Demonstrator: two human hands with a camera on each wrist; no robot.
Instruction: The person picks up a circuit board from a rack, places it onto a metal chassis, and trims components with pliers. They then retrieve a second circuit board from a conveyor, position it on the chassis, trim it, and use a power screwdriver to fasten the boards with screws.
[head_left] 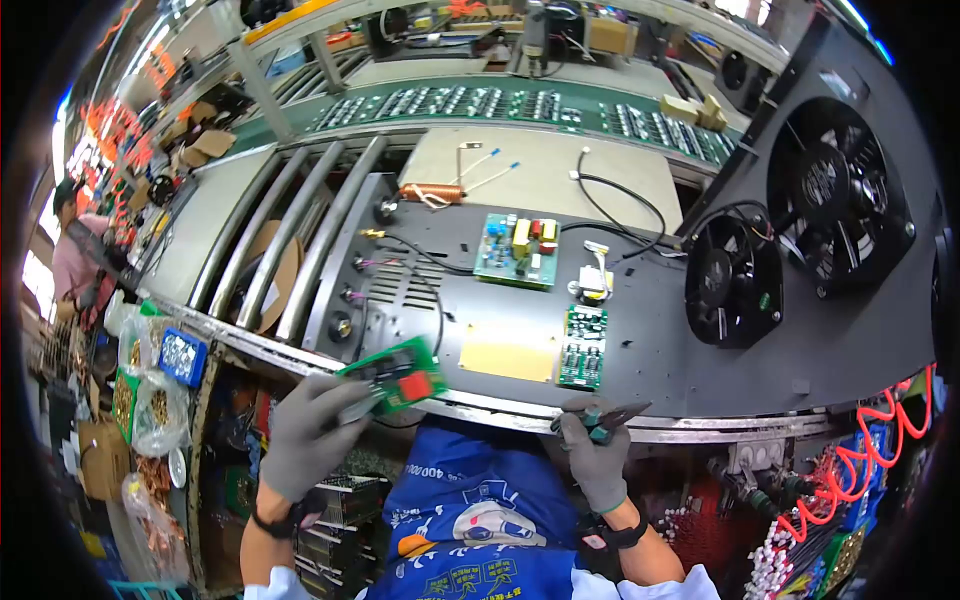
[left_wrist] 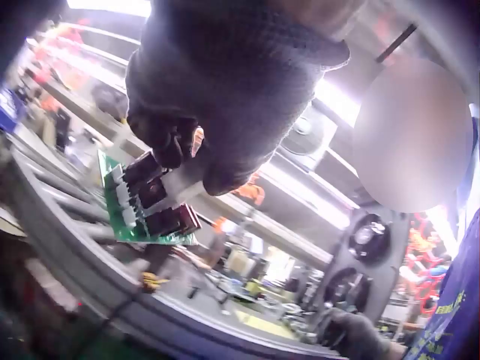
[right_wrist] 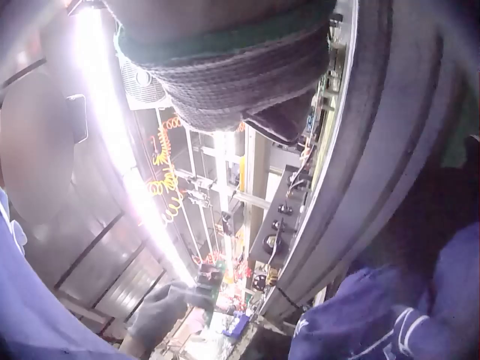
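Note:
My gloved left hand (head_left: 310, 438) grips a green circuit board (head_left: 412, 378) by its near-left edge, tilted over the front rail of the bench. The board carries a red block and dark parts; in the left wrist view white connectors show on the board (left_wrist: 126, 206) too. My gloved right hand (head_left: 598, 468) holds pliers (head_left: 604, 424) with teal handles at the front edge, their dark nose pointing right. Between and beyond the hands lies a dark metal panel (head_left: 500, 330). Fixed on it are a power board (head_left: 516, 250), a narrow green board (head_left: 582, 347) and a yellowish pad (head_left: 508, 353).
Two black fans (head_left: 838, 195) stand on the upright panel at right. Metal rollers (head_left: 330, 240) lie left of the dark panel. A copper coil (head_left: 432, 193) and a black cable (head_left: 625, 192) rest behind. Red coiled hoses (head_left: 850, 455) hang at lower right; another person (head_left: 80, 250) is at far left.

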